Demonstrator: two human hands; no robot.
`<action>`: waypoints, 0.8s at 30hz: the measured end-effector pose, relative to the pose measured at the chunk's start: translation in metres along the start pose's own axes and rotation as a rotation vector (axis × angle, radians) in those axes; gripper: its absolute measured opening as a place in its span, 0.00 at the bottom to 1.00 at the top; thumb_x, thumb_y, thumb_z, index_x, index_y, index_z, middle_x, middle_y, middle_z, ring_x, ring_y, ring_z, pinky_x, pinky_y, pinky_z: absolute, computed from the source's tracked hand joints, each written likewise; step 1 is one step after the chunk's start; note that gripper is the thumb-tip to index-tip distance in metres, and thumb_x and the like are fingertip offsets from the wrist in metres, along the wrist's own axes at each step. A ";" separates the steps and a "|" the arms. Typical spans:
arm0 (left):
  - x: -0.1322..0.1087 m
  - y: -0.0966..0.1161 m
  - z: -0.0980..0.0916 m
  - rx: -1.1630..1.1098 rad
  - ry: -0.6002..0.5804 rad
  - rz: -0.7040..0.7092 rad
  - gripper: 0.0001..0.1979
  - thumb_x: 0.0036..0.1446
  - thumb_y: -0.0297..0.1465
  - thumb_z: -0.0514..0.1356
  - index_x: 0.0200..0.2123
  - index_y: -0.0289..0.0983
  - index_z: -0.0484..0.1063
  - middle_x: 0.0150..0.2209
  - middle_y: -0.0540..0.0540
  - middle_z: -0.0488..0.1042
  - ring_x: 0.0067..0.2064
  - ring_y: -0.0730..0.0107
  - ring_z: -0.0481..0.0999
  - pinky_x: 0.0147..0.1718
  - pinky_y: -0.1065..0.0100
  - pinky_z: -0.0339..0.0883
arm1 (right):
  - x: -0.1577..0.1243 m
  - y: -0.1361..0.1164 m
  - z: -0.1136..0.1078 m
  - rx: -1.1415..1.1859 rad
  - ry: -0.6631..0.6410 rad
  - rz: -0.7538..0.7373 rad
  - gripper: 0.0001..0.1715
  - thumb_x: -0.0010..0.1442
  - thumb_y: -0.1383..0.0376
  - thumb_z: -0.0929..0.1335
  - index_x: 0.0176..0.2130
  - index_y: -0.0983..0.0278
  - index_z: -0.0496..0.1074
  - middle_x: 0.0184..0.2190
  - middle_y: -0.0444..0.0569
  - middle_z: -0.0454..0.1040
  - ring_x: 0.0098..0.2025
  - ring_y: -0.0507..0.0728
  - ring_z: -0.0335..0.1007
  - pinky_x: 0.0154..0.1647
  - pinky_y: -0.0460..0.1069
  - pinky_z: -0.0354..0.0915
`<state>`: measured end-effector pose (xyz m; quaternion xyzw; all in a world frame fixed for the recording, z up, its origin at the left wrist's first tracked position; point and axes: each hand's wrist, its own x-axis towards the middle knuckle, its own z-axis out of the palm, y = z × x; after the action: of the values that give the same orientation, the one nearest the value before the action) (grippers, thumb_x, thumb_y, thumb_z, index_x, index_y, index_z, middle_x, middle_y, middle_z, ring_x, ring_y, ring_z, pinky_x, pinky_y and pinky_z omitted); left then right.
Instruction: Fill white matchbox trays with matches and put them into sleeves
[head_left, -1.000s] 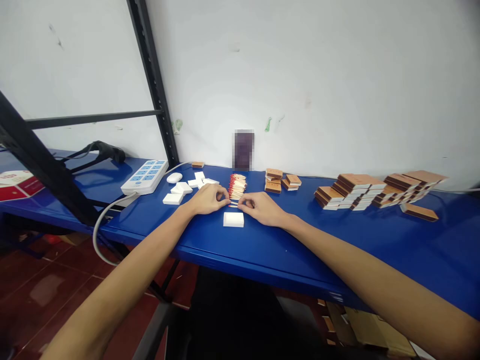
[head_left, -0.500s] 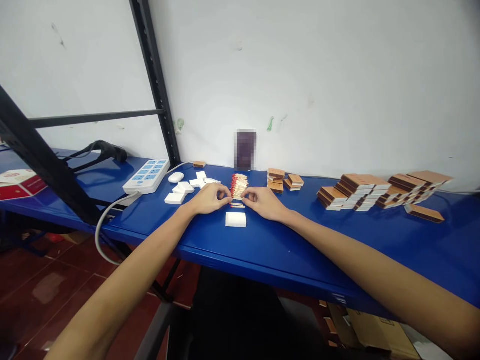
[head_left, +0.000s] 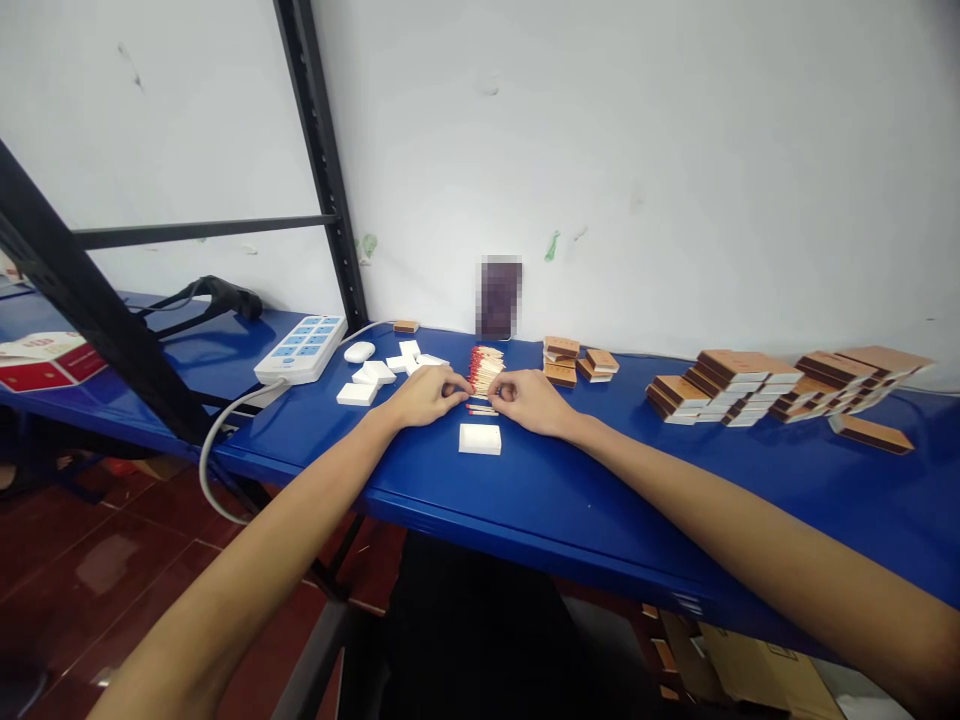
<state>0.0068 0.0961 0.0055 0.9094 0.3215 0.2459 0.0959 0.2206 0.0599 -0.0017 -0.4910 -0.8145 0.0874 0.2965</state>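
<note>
A pile of red-tipped matches point(head_left: 484, 371) lies on the blue table point(head_left: 570, 490). My left hand point(head_left: 425, 394) and my right hand point(head_left: 529, 401) rest at the near end of the pile, one on each side, fingers curled and pinching matches there. A white matchbox tray point(head_left: 480, 438) sits just in front of both hands, apart from them.
Several white trays point(head_left: 375, 375) and a white power strip point(head_left: 301, 350) lie to the left. Brown matchbox sleeves point(head_left: 574, 361) sit behind the pile; stacks of closed matchboxes point(head_left: 780, 388) stretch to the right. A black rack upright point(head_left: 322, 165) stands at the back left.
Both hands have closed in slightly on the near end of the match pile. The camera view has shifted a little.
</note>
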 end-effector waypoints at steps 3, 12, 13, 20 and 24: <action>0.000 0.001 0.000 -0.004 0.002 -0.004 0.10 0.58 0.33 0.58 0.38 0.38 0.79 0.21 0.52 0.65 0.26 0.72 0.65 0.29 0.70 0.57 | -0.002 -0.002 -0.001 0.019 -0.014 0.006 0.08 0.54 0.67 0.66 0.30 0.65 0.75 0.21 0.43 0.70 0.24 0.50 0.60 0.29 0.46 0.55; 0.000 0.002 0.000 -0.030 0.010 -0.011 0.11 0.58 0.34 0.58 0.36 0.37 0.79 0.21 0.52 0.66 0.26 0.72 0.65 0.29 0.69 0.57 | -0.006 -0.002 -0.004 0.098 -0.067 0.029 0.10 0.55 0.64 0.66 0.30 0.65 0.76 0.22 0.43 0.69 0.24 0.49 0.59 0.28 0.46 0.55; 0.000 0.002 0.000 -0.037 0.009 -0.011 0.11 0.59 0.34 0.57 0.36 0.37 0.79 0.21 0.52 0.66 0.26 0.72 0.65 0.30 0.69 0.57 | -0.007 -0.002 -0.004 0.106 -0.069 0.028 0.10 0.55 0.64 0.66 0.30 0.65 0.76 0.22 0.42 0.69 0.24 0.49 0.58 0.28 0.46 0.55; 0.000 0.001 0.001 -0.050 0.013 -0.008 0.11 0.60 0.33 0.56 0.36 0.37 0.78 0.20 0.52 0.66 0.26 0.72 0.65 0.29 0.69 0.57 | -0.008 -0.002 -0.006 0.171 -0.081 0.029 0.09 0.53 0.65 0.66 0.29 0.66 0.76 0.20 0.42 0.68 0.23 0.49 0.58 0.28 0.46 0.55; 0.001 -0.001 0.002 -0.050 0.026 0.008 0.10 0.59 0.33 0.57 0.36 0.36 0.78 0.20 0.53 0.65 0.26 0.73 0.64 0.30 0.69 0.57 | -0.007 0.000 -0.005 0.190 -0.001 0.061 0.10 0.54 0.64 0.66 0.30 0.66 0.76 0.20 0.42 0.68 0.23 0.49 0.59 0.27 0.46 0.55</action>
<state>0.0077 0.0971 0.0041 0.9046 0.3129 0.2661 0.1135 0.2260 0.0533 -0.0005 -0.4853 -0.7873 0.1734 0.3386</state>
